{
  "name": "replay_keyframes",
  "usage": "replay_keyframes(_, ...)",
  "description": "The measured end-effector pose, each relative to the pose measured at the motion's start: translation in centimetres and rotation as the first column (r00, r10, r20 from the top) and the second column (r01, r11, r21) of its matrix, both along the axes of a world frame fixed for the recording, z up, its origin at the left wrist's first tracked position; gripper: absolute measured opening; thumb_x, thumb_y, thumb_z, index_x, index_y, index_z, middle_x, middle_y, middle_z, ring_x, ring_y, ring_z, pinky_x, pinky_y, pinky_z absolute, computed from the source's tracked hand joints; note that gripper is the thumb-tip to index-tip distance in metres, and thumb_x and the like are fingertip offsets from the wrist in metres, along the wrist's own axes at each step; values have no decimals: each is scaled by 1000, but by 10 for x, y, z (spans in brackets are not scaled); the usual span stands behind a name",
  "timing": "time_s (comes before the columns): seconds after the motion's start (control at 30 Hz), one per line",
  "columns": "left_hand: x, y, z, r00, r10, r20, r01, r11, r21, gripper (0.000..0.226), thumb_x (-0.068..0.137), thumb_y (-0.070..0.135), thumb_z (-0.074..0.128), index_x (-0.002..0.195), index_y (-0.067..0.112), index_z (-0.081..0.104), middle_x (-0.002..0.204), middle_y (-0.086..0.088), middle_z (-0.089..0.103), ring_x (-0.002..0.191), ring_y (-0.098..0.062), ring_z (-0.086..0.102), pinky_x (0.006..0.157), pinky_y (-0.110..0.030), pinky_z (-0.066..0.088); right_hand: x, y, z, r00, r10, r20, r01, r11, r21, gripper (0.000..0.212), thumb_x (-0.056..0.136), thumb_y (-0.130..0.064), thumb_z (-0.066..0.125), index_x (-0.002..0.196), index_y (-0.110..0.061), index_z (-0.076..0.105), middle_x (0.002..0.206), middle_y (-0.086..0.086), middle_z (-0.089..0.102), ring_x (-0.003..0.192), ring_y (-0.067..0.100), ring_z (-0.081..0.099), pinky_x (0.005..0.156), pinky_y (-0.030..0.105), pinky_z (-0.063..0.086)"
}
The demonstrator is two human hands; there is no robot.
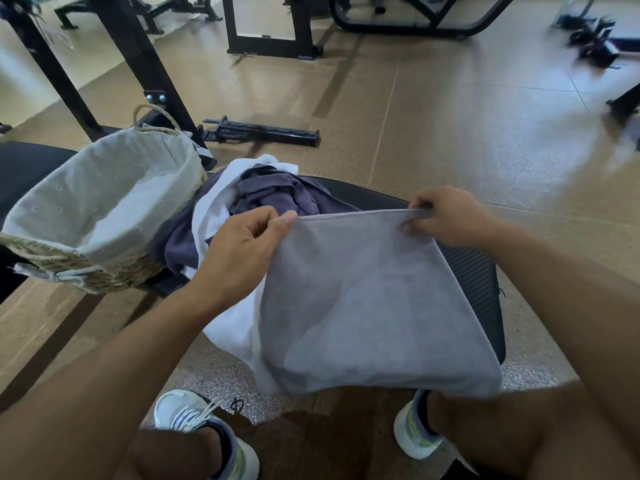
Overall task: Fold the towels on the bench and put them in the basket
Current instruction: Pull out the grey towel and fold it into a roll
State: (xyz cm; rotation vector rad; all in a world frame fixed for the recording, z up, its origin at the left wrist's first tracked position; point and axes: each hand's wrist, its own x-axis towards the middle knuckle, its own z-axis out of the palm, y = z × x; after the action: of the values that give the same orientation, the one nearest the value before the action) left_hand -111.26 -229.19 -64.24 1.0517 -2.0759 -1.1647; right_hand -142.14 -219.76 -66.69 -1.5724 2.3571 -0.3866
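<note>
View from the head camera. A light grey towel (363,306) hung in front of the person, held up by its top edge above the near end of the black tabletop (474,282). The left hand (242,251) pinched the top left corner between thumb and curled fingers (273,216); the right hand (446,216) gripped the top right corner in the same way, fingers closed on the cloth. The top edge ran taut between the two hands, and the rest draped freely, its lower edge sagging toward the shoes (204,434).

The towel appeared soft, light and limp, so it would probably keep no shape of its own and fold wherever it was unsupported. The corners looked like the best holds: with two corners taken, the hem stays straight and halves can be matched edge to edge.

Behind the held towel lay a loose heap: a white towel (214,216) and a dark purple towel (270,195), crumpled together on the tabletop and partly overhanging its near side. The basket (104,209), woven with a pale cloth liner, stood on the tabletop just left of the heap, touching it; its inside showed only liner.

Open room lay mainly in the air before the person and on the bare tabletop strip at right. The tabletop was narrow, so a fold laid flat would likely overhang. The floor (450,116) beyond was open; black gym frames (138,57) stood well apart behind the basket.
</note>
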Motion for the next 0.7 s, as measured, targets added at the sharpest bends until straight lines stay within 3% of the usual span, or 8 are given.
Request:
replay_keyframes(0.13,1,-9,-2,989,148,9,-148,989,-29,43,96,37,66,72,3,57,58,-8,47,53,-18,45,57,-41,47,-11,5,4,972,-124,202,135,990,-42,22,83,-40,80,74,-26,65,76,-8,66,76,14,62,64,28,44)
replay_keyframes(0.2,2,-12,0,977,212,2,-212,977,-1,32,90,36,74,76,8,66,66,-14,61,57,-24,56,58,-47,60,-14,9,5,924,-208,322,240,969,-64,25,82,-44,81,76,-22,70,78,-4,68,76,14,62,70,31,49)
replay_keyframes(0.3,4,-17,2,965,264,-1,-262,960,101,26,84,32,81,79,10,70,74,-16,69,65,-32,66,59,-57,61,-11,12,7,855,-278,438,330,943,-45,29,81,-44,82,76,-18,72,81,3,72,76,20,67,79,42,58)
replay_keyframes(0.37,4,-17,3,963,268,6,-266,953,145,26,84,30,81,81,6,70,75,-19,69,62,-27,64,58,-51,63,-1,12,14,835,-297,464,353,935,-36,29,83,-41,81,75,-16,69,80,7,73,69,22,67,68,41,60)
replay_keyframes(0.43,1,-10,4,966,259,-22,-249,945,213,27,86,26,80,83,1,69,71,-18,66,58,-21,61,52,-37,61,17,12,25,816,-277,507,349,936,-51,30,85,-37,79,73,-15,63,68,5,68,54,19,61,49,30,52)
replay_keyframes(0.5,-4,2,5,973,222,-67,-192,933,304,23,88,20,77,85,-2,69,72,-18,67,59,-20,64,53,-34,60,43,13,35,795,-219,566,320,943,-86,31,85,-34,80,72,-15,59,57,4,62,44,15,56,40,24,44)
replay_keyframes(0.6,-13,25,5,984,151,-97,-106,925,365,17,90,14,74,91,-3,71,79,-22,69,64,-17,67,58,-34,63,89,18,43,737,-116,666,251,962,-110,29,82,-28,84,78,-7,64,57,6,63,44,13,60,43,25,52)
replay_keyframes(0.7,-19,40,1,982,125,-140,-57,909,413,13,89,7,74,92,-4,70,64,-5,63,57,-7,63,57,-30,62,119,24,42,635,-56,770,196,976,-91,23,83,-19,84,83,-6,64,66,12,64,54,20,65,60,35,62)
